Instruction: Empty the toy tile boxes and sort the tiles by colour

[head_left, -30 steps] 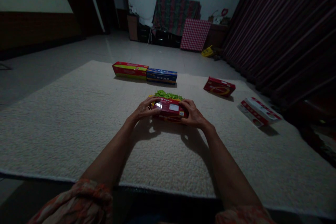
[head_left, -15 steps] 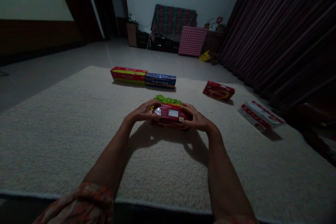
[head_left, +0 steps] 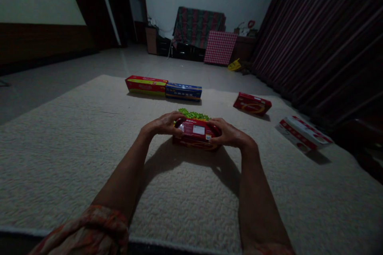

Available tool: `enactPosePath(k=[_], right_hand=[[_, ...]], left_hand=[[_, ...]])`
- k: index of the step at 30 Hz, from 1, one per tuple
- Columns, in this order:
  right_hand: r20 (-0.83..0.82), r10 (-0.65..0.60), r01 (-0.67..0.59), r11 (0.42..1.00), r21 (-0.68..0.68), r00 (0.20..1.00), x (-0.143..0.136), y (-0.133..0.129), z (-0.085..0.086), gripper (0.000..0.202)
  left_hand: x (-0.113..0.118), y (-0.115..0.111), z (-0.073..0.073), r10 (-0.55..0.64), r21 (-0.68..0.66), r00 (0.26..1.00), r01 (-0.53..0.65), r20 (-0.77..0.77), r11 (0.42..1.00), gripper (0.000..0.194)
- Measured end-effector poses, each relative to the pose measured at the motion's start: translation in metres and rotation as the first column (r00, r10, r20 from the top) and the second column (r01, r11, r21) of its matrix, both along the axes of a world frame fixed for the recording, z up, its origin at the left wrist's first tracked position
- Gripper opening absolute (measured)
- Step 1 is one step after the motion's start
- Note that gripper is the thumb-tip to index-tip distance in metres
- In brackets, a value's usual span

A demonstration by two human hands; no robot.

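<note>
A dark red box (head_left: 191, 130) with a white label on its top is held between my two hands, low over the cream quilted mat (head_left: 185, 199). My left hand (head_left: 164, 124) grips its left end, thumb on the near side and fingers over the far edge. Around the right end closes my right hand (head_left: 226, 132) in the same way. Right behind the box lie bright green openwork pieces (head_left: 194, 114) with some orange-yellow below them, partly hidden. I cannot tell whether the box's underside fully touches the mat.
Farther back, a red and yellow-green long box (head_left: 146, 86) meets a blue box (head_left: 183, 92) end to end. Another red box (head_left: 252, 104) stands at the right, with a white and red carton (head_left: 305, 133) nearer. Beyond the mat are tiled floor and a dark curtain (head_left: 311, 28).
Both hands keep their hold on the red box, which looks nearly unmoved. The view has shifted a little, so the boxes at the right appear slightly farther right.
</note>
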State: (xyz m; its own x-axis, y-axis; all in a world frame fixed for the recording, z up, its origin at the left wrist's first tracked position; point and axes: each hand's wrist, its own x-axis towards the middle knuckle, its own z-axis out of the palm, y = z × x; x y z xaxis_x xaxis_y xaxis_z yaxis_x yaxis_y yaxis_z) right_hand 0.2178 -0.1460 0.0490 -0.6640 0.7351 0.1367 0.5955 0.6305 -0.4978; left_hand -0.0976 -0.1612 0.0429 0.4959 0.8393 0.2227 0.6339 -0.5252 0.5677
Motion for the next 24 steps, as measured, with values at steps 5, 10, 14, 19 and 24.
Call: enactPosePath(k=[5, 10, 14, 19, 24], right_hand=[[0.032, -0.053, 0.053, 0.999, -0.010, 0.998, -0.006, -0.005, 0.006, 0.060], [0.045, -0.028, 0.028, 0.999, 0.017, 0.999, -0.009, -0.013, 0.015, 0.053], [0.060, -0.005, 0.006, 1.000, -0.010, 0.998, -0.009, -0.018, 0.021, 0.045], [0.057, -0.001, 0.001, 1.000, -0.005, 0.998, -0.007, -0.019, 0.021, 0.041], [0.045, -0.018, 0.018, 1.000, 0.012, 0.999, -0.005, -0.018, 0.020, 0.040]], left_hand=[[-0.002, -0.003, -0.001, -0.018, 0.003, 1.000, 0.018, -0.012, 1.000, 0.062], [-0.002, -0.003, 0.001, -0.048, -0.011, 0.999, 0.048, -0.015, 0.999, 0.063], [0.001, -0.005, 0.009, -0.088, -0.074, 0.993, 0.082, -0.080, 0.994, 0.065], [0.005, -0.010, 0.017, -0.053, -0.054, 0.989, 0.046, -0.138, 0.997, 0.061], [0.004, -0.010, 0.017, -0.042, 0.018, 0.993, 0.044, -0.113, 0.999, 0.054]])
